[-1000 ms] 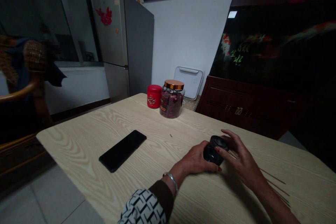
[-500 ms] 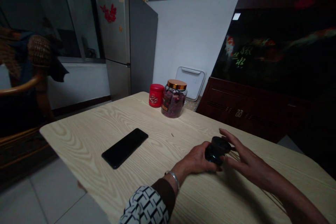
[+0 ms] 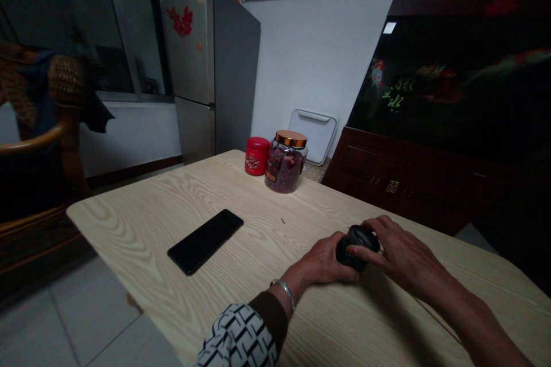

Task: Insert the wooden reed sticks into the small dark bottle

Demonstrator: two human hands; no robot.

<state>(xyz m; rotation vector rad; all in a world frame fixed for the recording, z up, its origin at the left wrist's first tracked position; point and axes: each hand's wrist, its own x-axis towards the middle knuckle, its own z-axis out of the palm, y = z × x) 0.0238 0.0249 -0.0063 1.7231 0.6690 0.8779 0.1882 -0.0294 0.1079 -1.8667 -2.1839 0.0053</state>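
A small dark round jar [image 3: 355,245] with a black lid stands on the light wooden table [image 3: 241,298] in front of me. My left hand [image 3: 323,262] is wrapped round the jar's body from the left, a silver bangle on the wrist. My right hand [image 3: 398,252] lies over the lid from the right, its fingers curled round the lid's rim.
A black phone [image 3: 205,241] lies flat on the table to the left. A glass jar of dried petals with a gold lid [image 3: 286,161] and a red tin [image 3: 257,156] stand at the far edge. A dark cabinet with an aquarium [image 3: 447,126] is close on the right; a fridge [image 3: 210,63] stands behind.
My right hand, which hovered with fingers spread beside the lid, has closed down over it. The left hand has kept its hold on the jar.
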